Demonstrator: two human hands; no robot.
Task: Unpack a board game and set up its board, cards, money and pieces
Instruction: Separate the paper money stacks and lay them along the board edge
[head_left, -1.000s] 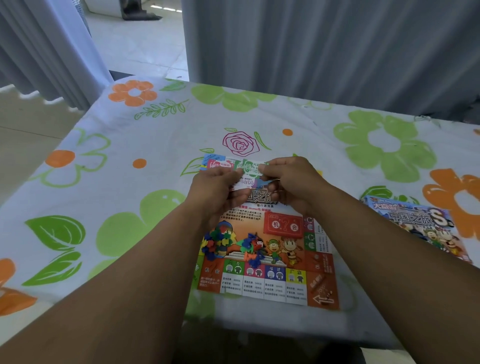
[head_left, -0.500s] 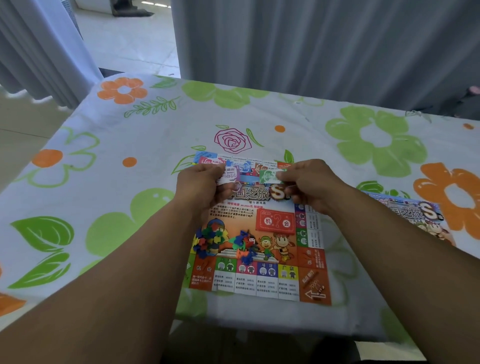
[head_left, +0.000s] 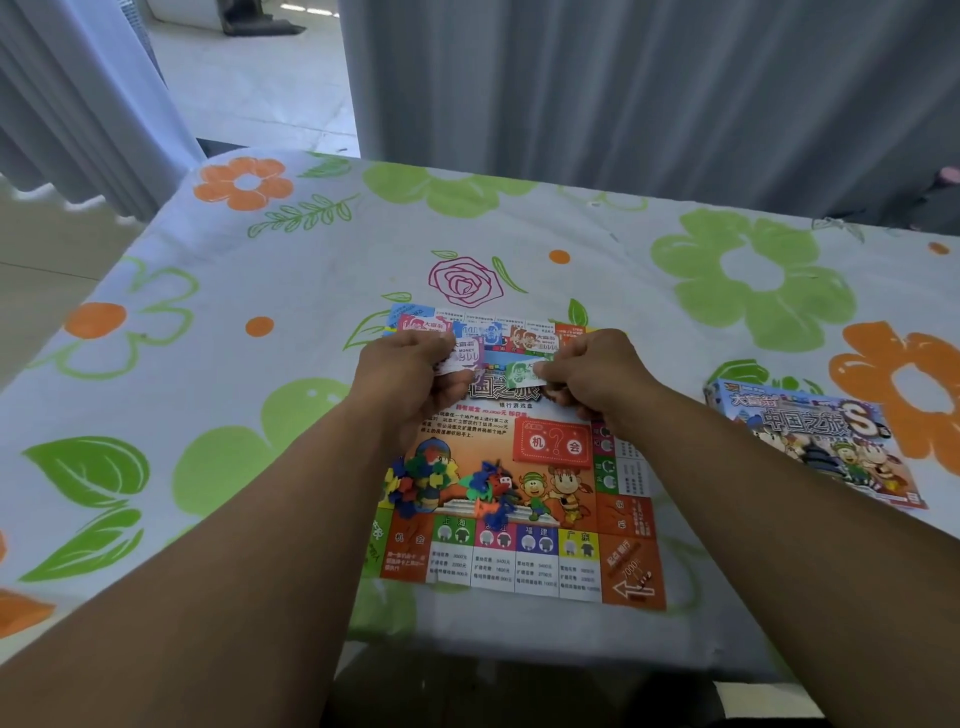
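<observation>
The colourful game board (head_left: 540, 551) lies flat near the table's front edge. Two heaps of small plastic pieces (head_left: 421, 480) sit on its left half. Above the board's middle, my left hand (head_left: 410, 374) grips a stack of paper money (head_left: 465, 356), with a purple note on top. My right hand (head_left: 597, 371) pinches a green note (head_left: 522, 374) pulled a little way out of the stack. Red, blue and orange notes (head_left: 488, 332) lie in a row along the board's far edge. The game box (head_left: 815, 447) rests on the table at the right.
A white tablecloth (head_left: 208, 364) with green and orange flowers covers the table. Grey curtains (head_left: 623, 93) hang behind it. The table's left edge drops to a tiled floor (head_left: 47, 244). Its front edge lies just below the board.
My hands have drawn apart: the right one has pulled a green note sideways off the stack that the left one holds. More notes now show along the board's far edge.
</observation>
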